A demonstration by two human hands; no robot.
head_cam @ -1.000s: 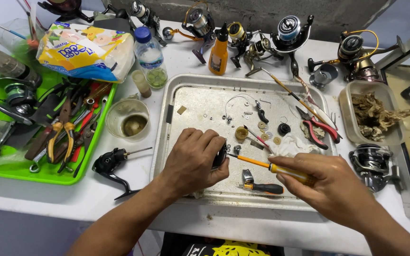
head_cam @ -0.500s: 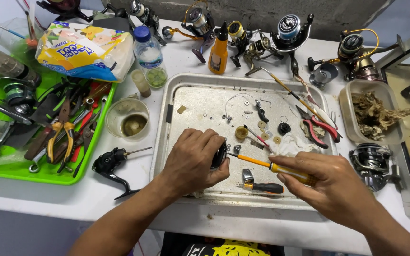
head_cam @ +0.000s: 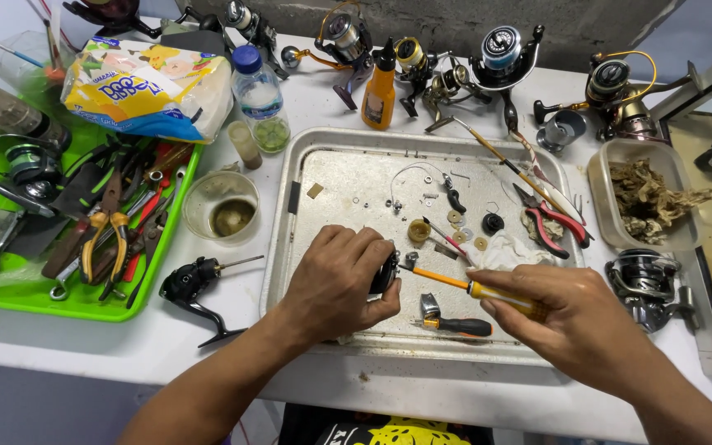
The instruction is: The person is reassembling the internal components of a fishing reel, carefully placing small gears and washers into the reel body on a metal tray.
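Gripping reel part between hands

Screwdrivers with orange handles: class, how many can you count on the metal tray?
2. One screwdriver is held in the right hand, tip at the part in the left hand; a shorter one lies below it. Others may be hidden.

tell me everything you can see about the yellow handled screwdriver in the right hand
The screwdriver has a translucent yellow-orange handle, seemingly plastic, and a thin orange shaft. It lies nearly level above the metal tray, handle to the right, tip pointing left. The right hand wraps the handle in its grip. The tip meets the small dark reel part held by the left hand.
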